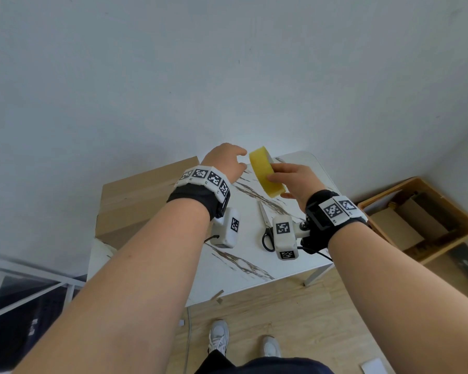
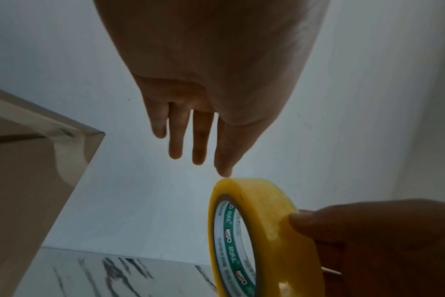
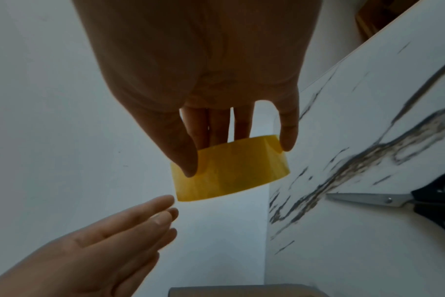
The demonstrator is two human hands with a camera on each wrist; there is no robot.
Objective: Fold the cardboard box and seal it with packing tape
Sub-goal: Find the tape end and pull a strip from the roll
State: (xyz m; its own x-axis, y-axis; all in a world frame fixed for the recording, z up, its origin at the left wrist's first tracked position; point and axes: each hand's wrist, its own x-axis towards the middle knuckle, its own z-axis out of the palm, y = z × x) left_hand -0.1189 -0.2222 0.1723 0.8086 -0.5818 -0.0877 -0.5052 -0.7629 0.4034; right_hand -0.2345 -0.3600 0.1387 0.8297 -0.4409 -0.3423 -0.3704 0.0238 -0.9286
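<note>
Holding the roll of yellow packing tape (image 1: 265,174) up off the table (image 1: 295,255), I have my right hand (image 1: 292,182) pinched around it, thumb on the outer face and fingers behind. My left hand (image 1: 224,163) is loose, fingers fairly straight, its fingertips (image 2: 222,170) just at the top of the roll's rim, holding nothing (I reckon I'm hunting for the free end).

As for progress: the cardboard box (image 1: 143,195) sits closed on the left part of the table, flaps down, and a glossy strip appears to run along its top seam and over the edge, so the folding looks done and some taping may be too. What is left, as I judge it, is peeling a fresh length, laying it on the box and cutting it; the scissors (image 1: 266,230) lie on the table below my right wrist, untouched.

The roll is well clear of the box, to its right and above the tabletop.
</note>
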